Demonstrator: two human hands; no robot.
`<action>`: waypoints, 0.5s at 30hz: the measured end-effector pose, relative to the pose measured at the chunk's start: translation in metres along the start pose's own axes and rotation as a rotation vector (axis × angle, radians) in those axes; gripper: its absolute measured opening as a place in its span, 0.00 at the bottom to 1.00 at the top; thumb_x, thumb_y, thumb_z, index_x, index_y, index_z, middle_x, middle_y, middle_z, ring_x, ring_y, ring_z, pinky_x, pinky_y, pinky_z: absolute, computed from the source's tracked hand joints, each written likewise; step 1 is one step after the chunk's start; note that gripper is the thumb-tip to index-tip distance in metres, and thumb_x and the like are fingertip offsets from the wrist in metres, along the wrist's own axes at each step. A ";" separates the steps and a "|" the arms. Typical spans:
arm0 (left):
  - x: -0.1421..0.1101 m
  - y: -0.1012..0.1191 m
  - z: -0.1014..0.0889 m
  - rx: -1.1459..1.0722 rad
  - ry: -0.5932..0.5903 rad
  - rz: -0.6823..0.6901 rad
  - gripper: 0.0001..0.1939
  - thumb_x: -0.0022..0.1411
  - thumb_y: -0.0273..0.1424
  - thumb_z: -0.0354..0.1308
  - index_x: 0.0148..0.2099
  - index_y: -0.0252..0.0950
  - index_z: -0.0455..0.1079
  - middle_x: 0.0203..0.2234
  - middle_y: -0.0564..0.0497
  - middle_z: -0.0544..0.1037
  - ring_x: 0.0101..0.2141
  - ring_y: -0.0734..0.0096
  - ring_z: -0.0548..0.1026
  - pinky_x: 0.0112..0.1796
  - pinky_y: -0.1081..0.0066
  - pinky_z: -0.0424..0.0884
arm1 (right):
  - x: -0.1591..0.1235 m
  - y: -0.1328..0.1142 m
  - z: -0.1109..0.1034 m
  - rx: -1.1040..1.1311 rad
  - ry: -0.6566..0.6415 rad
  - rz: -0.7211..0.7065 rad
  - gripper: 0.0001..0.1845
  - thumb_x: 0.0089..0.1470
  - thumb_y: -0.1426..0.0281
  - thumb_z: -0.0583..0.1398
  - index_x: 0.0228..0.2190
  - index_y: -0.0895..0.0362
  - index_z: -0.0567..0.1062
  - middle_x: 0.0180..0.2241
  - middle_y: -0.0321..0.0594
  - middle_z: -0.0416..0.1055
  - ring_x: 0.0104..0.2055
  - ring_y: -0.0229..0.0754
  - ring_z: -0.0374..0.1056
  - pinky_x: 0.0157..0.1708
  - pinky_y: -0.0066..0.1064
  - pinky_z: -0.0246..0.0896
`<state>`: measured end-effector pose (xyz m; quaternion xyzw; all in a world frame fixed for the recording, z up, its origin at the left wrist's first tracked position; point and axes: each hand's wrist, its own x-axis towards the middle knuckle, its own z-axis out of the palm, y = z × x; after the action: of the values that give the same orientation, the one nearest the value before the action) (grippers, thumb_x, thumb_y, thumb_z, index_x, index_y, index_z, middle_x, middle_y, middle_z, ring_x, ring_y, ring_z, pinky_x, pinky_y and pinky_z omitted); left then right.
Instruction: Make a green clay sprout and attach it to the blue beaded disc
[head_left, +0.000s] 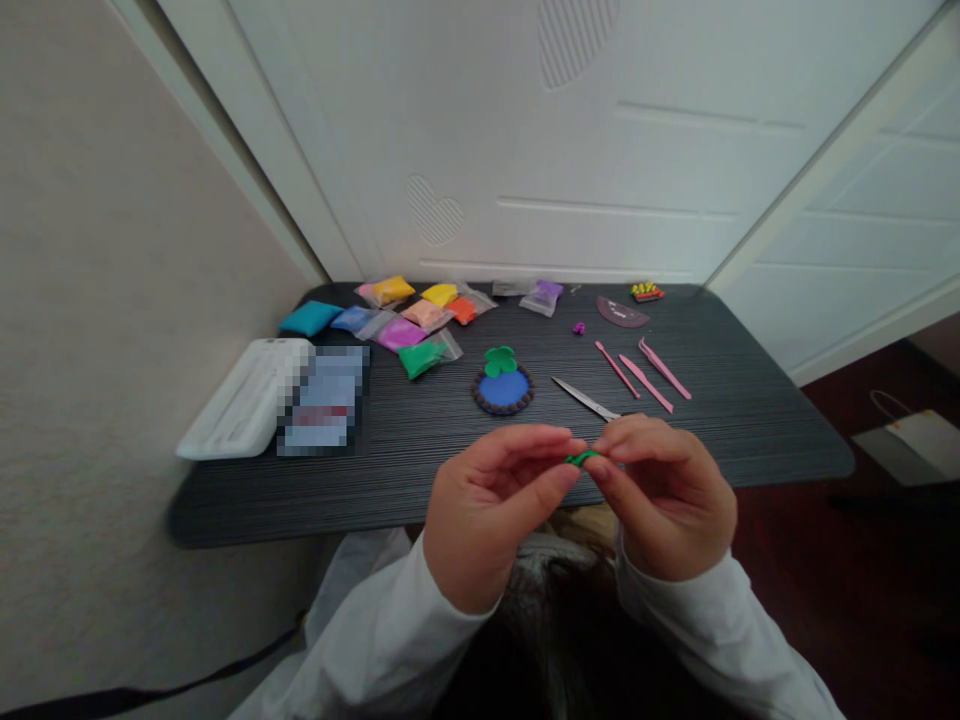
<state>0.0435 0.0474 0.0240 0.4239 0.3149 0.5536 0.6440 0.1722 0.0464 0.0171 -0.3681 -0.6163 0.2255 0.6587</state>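
Observation:
A small piece of green modelling clay (583, 457) is pinched between both hands above the table's front edge. My left hand (495, 505) grips its left end with thumb and fingertips. At its other end, my right hand (664, 495) has thumb and forefinger closed on it. Part of the clay is hidden by the fingers. Beyond the hands lies a blue clay disc (504, 388) ringed with small dark brown balls, with a green lobed clay piece (500, 361) at its far edge. Scissors (589, 398) lie behind my right hand, their handles covered by it.
Several clay bags, including a green one (424, 357), lie back left. A white case (244, 400) and a blurred rectangular item (326, 400) are at left. Right are pink tools (646, 383), a purple clay bit (579, 328) and a semicircular plate (622, 312). A white panelled surface (480, 130) stands behind.

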 end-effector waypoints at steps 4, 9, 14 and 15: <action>0.003 -0.003 -0.001 -0.005 0.059 0.013 0.12 0.47 0.19 0.59 0.34 0.40 0.71 0.28 0.57 0.78 0.30 0.81 0.75 0.33 0.84 0.70 | -0.002 -0.003 0.001 0.046 -0.005 0.045 0.15 0.39 0.85 0.59 0.28 0.54 0.69 0.26 0.34 0.68 0.30 0.37 0.65 0.29 0.32 0.60; 0.006 -0.004 -0.005 -0.022 0.100 0.011 0.13 0.47 0.20 0.59 0.37 0.39 0.70 0.27 0.55 0.77 0.29 0.80 0.74 0.32 0.82 0.70 | -0.003 -0.004 0.000 0.087 0.031 0.079 0.15 0.41 0.84 0.58 0.30 0.53 0.69 0.26 0.33 0.67 0.31 0.37 0.64 0.29 0.31 0.60; 0.006 -0.004 -0.005 0.002 0.109 0.068 0.19 0.46 0.19 0.59 0.41 0.41 0.67 0.32 0.55 0.76 0.31 0.80 0.74 0.34 0.81 0.71 | -0.002 -0.001 -0.005 -0.083 -0.120 0.146 0.15 0.42 0.78 0.60 0.35 0.52 0.71 0.30 0.36 0.67 0.32 0.37 0.62 0.31 0.32 0.59; 0.005 -0.004 -0.004 0.020 0.110 0.081 0.20 0.46 0.19 0.59 0.41 0.41 0.66 0.32 0.55 0.75 0.31 0.80 0.74 0.34 0.81 0.71 | -0.002 0.000 -0.006 -0.109 -0.151 0.137 0.14 0.43 0.78 0.60 0.34 0.52 0.71 0.30 0.36 0.67 0.33 0.37 0.62 0.31 0.32 0.59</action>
<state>0.0427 0.0535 0.0187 0.4115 0.3378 0.5987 0.5984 0.1774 0.0435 0.0159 -0.4267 -0.6490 0.2632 0.5723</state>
